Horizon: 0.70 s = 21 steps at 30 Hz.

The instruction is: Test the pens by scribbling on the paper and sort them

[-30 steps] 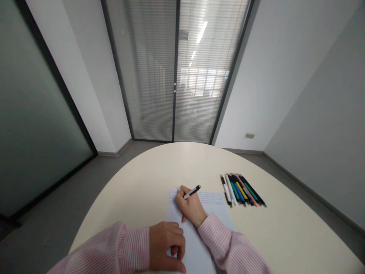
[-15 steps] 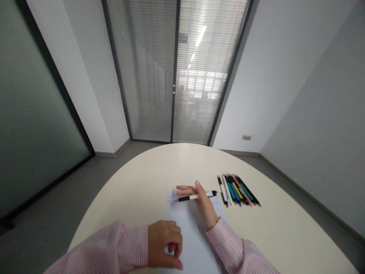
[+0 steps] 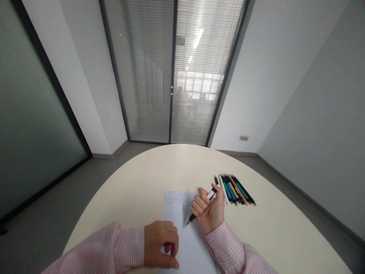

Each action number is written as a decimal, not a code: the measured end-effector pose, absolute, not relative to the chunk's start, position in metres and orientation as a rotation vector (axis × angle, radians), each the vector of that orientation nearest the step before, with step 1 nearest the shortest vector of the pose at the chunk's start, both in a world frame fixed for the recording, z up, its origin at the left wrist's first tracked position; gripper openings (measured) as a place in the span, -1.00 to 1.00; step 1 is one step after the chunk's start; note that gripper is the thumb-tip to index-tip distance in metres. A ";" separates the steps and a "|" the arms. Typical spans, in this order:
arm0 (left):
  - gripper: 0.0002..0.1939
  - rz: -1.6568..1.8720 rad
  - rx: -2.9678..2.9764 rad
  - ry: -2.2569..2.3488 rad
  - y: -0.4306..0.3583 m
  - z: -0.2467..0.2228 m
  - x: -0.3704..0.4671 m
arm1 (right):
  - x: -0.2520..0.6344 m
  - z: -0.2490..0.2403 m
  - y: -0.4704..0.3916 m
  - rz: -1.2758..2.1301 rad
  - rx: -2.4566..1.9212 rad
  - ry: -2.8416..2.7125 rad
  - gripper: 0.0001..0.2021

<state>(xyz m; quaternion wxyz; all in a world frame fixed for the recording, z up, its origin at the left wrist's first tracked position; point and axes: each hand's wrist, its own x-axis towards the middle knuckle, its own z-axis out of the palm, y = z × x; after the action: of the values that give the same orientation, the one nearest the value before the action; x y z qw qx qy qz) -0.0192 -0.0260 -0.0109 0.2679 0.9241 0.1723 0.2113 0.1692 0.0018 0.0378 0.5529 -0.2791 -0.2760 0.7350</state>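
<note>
My right hand (image 3: 209,213) is wrapped in a fist around a white and black pen (image 3: 192,218). Its thumb sits at the pen's upper end, and the tip slants down to the left above a sheet of paper (image 3: 185,243). Lines of small writing run across the top of the sheet. My left hand (image 3: 161,243) rests at the paper's left edge with its fingers loosely curled in, and nothing shows in them. To the right of my right hand lies a row of several pens (image 3: 235,190) in black, white, green, blue, yellow and pink.
A cream table (image 3: 137,179) with a rounded far edge holds the paper and pens. Beyond it stand a glass partition with blinds (image 3: 151,95) and grey-white walls (image 3: 248,83). A frosted panel (image 3: 37,125) is on the left.
My right hand has turned over and closed into a fist around the pen. The pen swung from nearly level to a steep slant, its tip now lower. My left hand kept its pose.
</note>
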 end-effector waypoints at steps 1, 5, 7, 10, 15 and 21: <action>-0.62 0.569 2.488 0.462 -0.026 -0.011 -0.019 | 0.169 0.036 0.003 1.711 -0.696 -0.672 -0.39; -0.62 0.557 2.482 0.471 -0.026 -0.011 -0.019 | 0.165 0.035 0.006 1.633 -0.695 -0.721 -0.42; -0.63 0.557 2.483 0.477 -0.026 -0.011 -0.019 | 0.165 0.036 0.006 1.562 -0.646 -0.674 -0.48; -0.64 0.554 2.483 0.475 -0.025 -0.013 -0.019 | 0.178 0.041 0.007 1.423 -0.630 -0.587 -0.58; -0.68 0.544 2.477 0.484 -0.024 -0.015 -0.020 | 0.248 0.043 0.010 1.058 -0.866 -0.614 -0.60; -0.68 0.549 2.472 0.474 -0.024 -0.016 -0.019 | 0.356 0.011 0.006 0.534 -1.239 -0.777 -0.63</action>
<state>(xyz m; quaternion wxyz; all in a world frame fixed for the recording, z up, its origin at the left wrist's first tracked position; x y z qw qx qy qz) -0.0185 -0.0242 -0.0157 0.2788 0.9215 0.1767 0.2045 0.3556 0.0058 0.0111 0.7120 -0.5589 -0.3504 0.2407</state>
